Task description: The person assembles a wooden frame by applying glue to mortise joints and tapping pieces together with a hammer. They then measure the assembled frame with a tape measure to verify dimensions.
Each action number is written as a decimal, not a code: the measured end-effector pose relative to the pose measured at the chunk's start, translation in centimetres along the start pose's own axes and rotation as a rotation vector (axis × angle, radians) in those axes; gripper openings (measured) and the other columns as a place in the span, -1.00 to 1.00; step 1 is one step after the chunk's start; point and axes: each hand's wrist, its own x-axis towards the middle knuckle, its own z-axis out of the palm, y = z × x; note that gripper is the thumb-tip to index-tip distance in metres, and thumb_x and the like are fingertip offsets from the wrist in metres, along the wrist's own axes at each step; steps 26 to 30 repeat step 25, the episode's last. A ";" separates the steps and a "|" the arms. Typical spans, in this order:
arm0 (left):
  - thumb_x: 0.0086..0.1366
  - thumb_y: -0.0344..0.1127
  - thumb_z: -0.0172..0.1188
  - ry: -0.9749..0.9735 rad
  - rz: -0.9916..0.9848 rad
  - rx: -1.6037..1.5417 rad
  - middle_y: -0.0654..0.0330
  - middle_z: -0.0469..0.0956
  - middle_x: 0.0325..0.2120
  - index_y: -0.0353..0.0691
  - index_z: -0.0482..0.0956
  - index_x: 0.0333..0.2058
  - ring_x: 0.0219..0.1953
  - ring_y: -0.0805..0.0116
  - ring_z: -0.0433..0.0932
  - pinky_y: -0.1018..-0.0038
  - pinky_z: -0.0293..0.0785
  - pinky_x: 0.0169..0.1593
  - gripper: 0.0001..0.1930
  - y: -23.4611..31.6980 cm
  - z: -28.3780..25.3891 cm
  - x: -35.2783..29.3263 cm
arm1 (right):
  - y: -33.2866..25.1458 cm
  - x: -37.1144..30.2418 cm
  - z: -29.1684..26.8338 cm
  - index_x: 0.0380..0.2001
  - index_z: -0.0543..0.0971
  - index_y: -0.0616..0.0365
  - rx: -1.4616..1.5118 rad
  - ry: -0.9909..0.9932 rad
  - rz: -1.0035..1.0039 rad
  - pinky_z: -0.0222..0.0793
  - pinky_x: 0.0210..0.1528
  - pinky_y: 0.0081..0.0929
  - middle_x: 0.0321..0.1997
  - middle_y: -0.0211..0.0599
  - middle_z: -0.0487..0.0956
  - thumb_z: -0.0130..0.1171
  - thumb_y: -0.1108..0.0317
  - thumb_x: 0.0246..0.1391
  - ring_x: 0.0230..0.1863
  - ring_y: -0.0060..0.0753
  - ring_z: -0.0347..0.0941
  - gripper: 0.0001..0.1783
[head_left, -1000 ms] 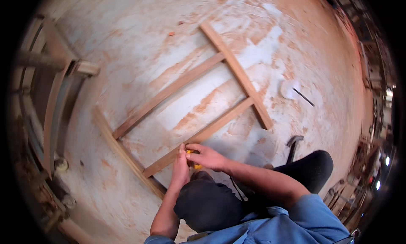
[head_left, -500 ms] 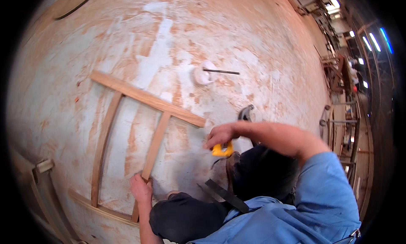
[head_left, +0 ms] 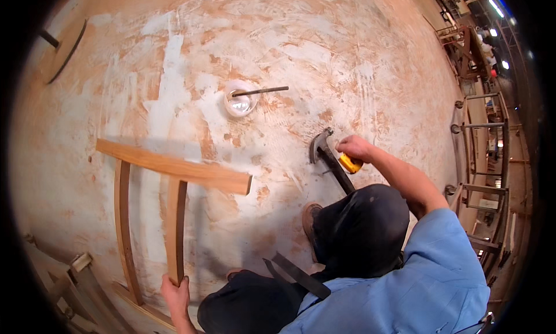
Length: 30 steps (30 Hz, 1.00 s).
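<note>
My left hand (head_left: 175, 292) grips one of the crosspieces of a wooden frame (head_left: 176, 224). The frame has a thick far rail, two crosspieces and a near rail partly cut off by the lower edge. Its far rail looks lifted off the floor, with a shadow beyond it. My right hand (head_left: 354, 148) is closed around a yellow tape measure (head_left: 350, 163). Just left of that hand lies a claw hammer (head_left: 329, 154) on the floor, its handle end hidden by my right knee.
A clear round tub (head_left: 240, 106) with a dark stick (head_left: 263, 90) across it sits farther out on the stained floor (head_left: 324, 56). A disc-shaped thing (head_left: 66, 53) stands far left. Metal rack frames (head_left: 485, 154) line the right, and a metal stand (head_left: 81, 270) the lower left.
My right hand moved right and away from me with the tape measure, beside the hammer. My left hand raised and tilted the wooden frame. The view shifted too.
</note>
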 end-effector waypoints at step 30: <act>0.21 -0.29 0.26 -0.532 0.174 -0.167 0.20 0.54 -0.51 -0.29 0.48 -0.07 -0.49 0.44 0.47 0.48 0.43 -0.40 -0.66 19.2 -30.4 -20.7 | 22.4 -38.1 -8.8 -0.13 0.59 -0.01 1.270 -0.367 0.496 0.44 -0.27 -0.42 -0.30 -0.27 0.61 0.28 -0.02 0.05 -0.28 -0.49 0.52 -0.59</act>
